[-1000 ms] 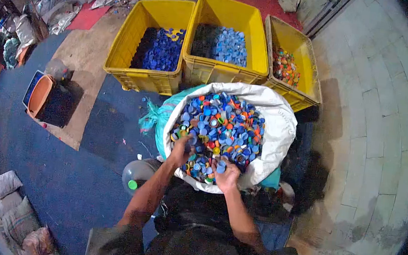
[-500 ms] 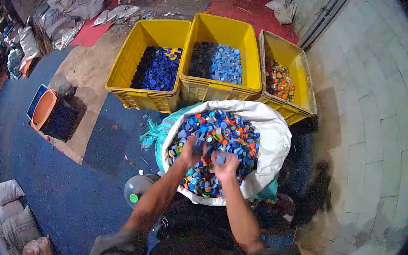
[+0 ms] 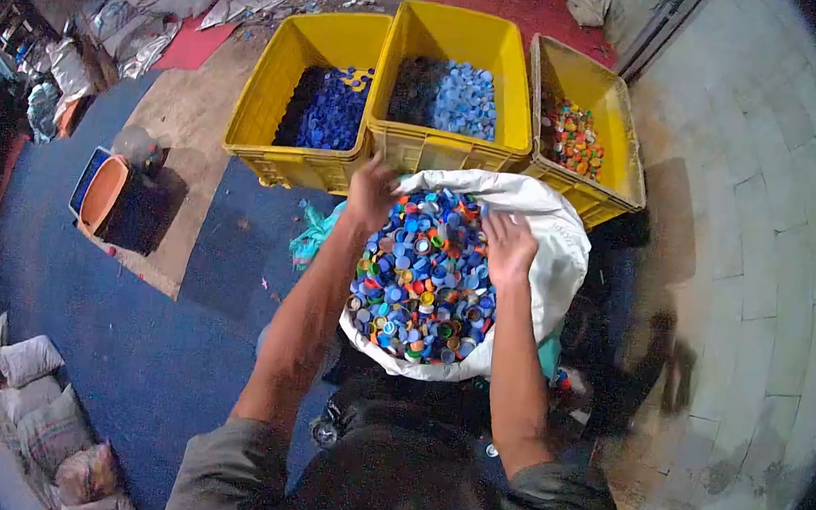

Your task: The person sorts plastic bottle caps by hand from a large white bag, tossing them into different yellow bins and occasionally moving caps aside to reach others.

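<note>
A white sack [image 3: 550, 261] with its rim rolled back is full of mixed plastic bottle caps [image 3: 425, 282], mostly blue, with orange, green, white and yellow ones among them. My left hand [image 3: 372, 191] is at the sack's far left edge, close to the front of the middle yellow crate; motion smears its fingers. Over the right side of the caps lies my right hand [image 3: 510, 246], fingers stretched forward and apart, touching or just above the caps. I see nothing held in it.
Behind the sack stand three yellow crates: one with dark blue caps [image 3: 333, 116], one with light blue caps [image 3: 466, 100], one with orange and red caps [image 3: 574, 138]. An orange basin [image 3: 103, 192] is at left. A block wall [image 3: 733, 232] bounds the right.
Both hands were close together over the middle of the caps, the right with a bluish cap. They have moved apart and farther forward, and that cap no longer shows. The view has shifted slightly.
</note>
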A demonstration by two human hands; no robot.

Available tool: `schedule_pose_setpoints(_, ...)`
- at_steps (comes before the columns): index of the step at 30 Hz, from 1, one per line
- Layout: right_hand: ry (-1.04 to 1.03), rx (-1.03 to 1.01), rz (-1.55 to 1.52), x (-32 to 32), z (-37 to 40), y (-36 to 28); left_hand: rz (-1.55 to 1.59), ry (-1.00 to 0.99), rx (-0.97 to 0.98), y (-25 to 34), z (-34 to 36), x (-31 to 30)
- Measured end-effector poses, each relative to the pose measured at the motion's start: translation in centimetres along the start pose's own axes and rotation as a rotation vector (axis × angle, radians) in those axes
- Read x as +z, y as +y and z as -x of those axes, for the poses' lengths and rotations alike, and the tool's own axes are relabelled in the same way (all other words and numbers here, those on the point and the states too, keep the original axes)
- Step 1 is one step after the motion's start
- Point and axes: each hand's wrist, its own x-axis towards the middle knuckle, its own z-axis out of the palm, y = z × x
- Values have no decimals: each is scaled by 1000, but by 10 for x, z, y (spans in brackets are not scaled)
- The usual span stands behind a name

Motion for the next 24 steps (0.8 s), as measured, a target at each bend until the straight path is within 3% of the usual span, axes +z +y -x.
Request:
schedule_pose_setpoints(1, -33, 5, 180, -30, 12, 6, 237, -401, -136, -36, -33, -94)
schedule_pose_setpoints(2, 60, -23, 410, -45, 32, 12, 73, 142, -116, -33, 26, -52)
schedule_pose_setpoints(3, 153, -48, 641, -61, 55, 17, 99, 220, -100, -48, 46, -67)
schedule_pose_setpoints(5, -7, -321, 1298, -169, 51, 51, 156, 235, -85, -84, 79, -119)
schedule_pose_setpoints(7, -24, -358, 1303, -168, 93, 59, 57, 432, -162, -121, 108, -160)
schedule_pose_setpoints(8, -24, -298, 1498, -169, 107, 61, -96, 628, -257, -113, 135, -140)
schedule_pose_setpoints(9, -229, -390, 1507, -165, 117, 60, -19, 488, -179, -151, 136, -196)
schedule_pose_setpoints(11, -321, -277, 1609, -161, 128, 69, -84, 583, -269, -142, 173, -162)
schedule_pose_setpoints(13, -515, -514, 1778, -153, 125, 78, -68, 594, -226, -156, 193, -171)
schedule_pose_setpoints(14, -548, -535, 1810, -148, 124, 85, -54, 613, -213, -164, 201, -174)
schedule_pose_setpoints(15, -621, -550, 1824, -149, 114, 93, -40, 460, -191, -174, 207, -191)
schedule_pose_setpoints(16, -694, -565, 1834, -150, 105, 101, -75, 449, -177, -178, 215, -193)
schedule_pose_setpoints(17, -754, -434, 1810, -126, 105, 96, -107, 437, -160, -182, 222, -192)
schedule_pose_setpoints(22, -1013, -568, 1990, -116, 78, 123, 43, 517, -165, -185, 253, -181)
schedule_pose_setpoints(24, -1061, -450, 2058, -111, 78, 123, 66, 536, -153, -188, 262, -187)
